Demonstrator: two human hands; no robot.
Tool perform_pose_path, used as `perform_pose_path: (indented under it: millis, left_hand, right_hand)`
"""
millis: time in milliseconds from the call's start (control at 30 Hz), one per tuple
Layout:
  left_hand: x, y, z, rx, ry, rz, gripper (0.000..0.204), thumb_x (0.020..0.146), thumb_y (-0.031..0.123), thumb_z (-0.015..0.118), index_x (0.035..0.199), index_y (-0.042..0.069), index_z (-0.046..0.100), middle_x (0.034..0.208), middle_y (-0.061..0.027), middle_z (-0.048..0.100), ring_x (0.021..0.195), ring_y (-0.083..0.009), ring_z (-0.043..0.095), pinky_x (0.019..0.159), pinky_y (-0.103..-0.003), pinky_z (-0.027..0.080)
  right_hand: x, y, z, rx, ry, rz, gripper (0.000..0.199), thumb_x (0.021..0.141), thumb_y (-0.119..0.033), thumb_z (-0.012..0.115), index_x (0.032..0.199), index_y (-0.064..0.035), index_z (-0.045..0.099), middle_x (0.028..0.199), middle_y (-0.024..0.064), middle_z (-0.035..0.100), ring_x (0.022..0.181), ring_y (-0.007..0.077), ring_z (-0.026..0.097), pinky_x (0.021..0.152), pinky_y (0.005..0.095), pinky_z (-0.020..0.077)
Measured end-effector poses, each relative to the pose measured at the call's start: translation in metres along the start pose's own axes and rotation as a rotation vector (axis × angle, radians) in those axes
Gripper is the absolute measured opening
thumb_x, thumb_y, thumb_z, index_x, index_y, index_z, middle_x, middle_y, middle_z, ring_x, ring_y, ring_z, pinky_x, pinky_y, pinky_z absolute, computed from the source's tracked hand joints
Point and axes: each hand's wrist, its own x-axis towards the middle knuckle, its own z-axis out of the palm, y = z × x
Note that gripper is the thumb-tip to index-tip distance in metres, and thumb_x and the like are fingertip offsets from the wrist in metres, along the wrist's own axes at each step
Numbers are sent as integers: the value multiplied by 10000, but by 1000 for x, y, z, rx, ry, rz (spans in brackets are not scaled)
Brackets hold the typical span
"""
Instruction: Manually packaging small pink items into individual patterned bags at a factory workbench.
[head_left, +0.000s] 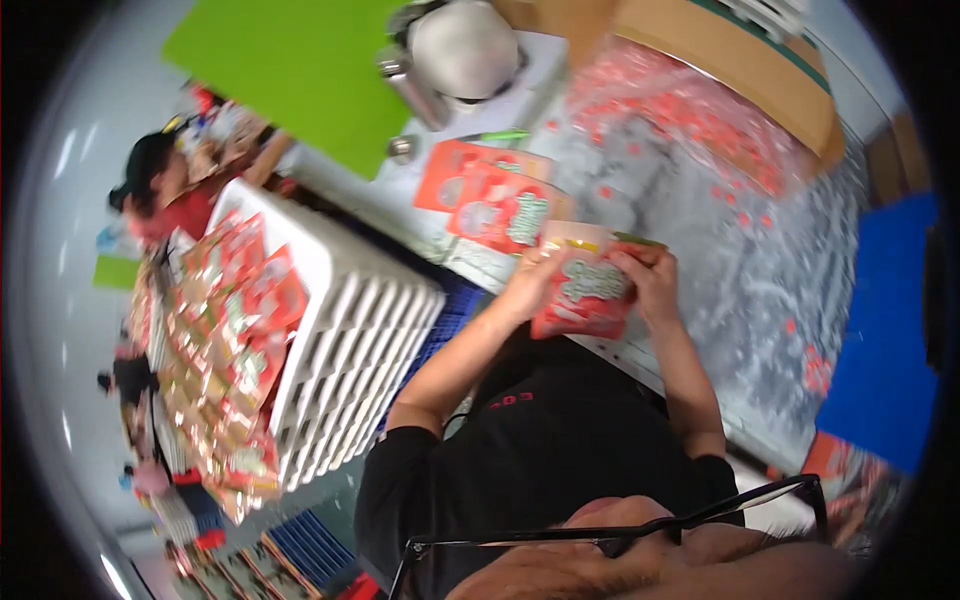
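A red pouch [592,305] with a pale, gold-striped top edge is held up in front of my body at the table's near edge. My left hand [535,283] grips its left side. My right hand [650,277] has its fingers closed at the upper right corner of the same pouch. Just beyond my left hand, a red pouch [497,212] lies flat on the table, overlapping another red pouch [450,172] farther off. The image is slightly blurred, so whether the held pouch's top is sealed cannot be made out.
White stacked crates [345,345] stand at my left, the top one heaped with red and gold pouches [225,320]. Small red pieces [735,195] and clear plastic [640,100] cover the right of the table. A white rounded device [465,50] stands at the back. Another person [165,190] works far left.
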Motion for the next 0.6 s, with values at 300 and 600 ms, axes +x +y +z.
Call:
perform_pose_path:
  millis: [300,600]
  left_hand:
    - [0,-12,-7,-50,-150,1,465,1049,364,496,1322,-5,572,1280,-105,633,1162,-189,598,1014,-336,469]
    - [2,-8,-28,-202,-33,-74,549,1030,457,482,1448,105,427,1402,-89,540,1270,-248,545,1027,-471,495]
  right_hand:
    - [11,17,-10,215,-10,-16,178,871,-30,723,1038,25,694,942,77,711,832,143,666,811,280,529]
    - [24,17,35,-743,188,-837,672,890,-194,722,1462,-21,415,1513,238,376,1404,416,356,1140,552,298]
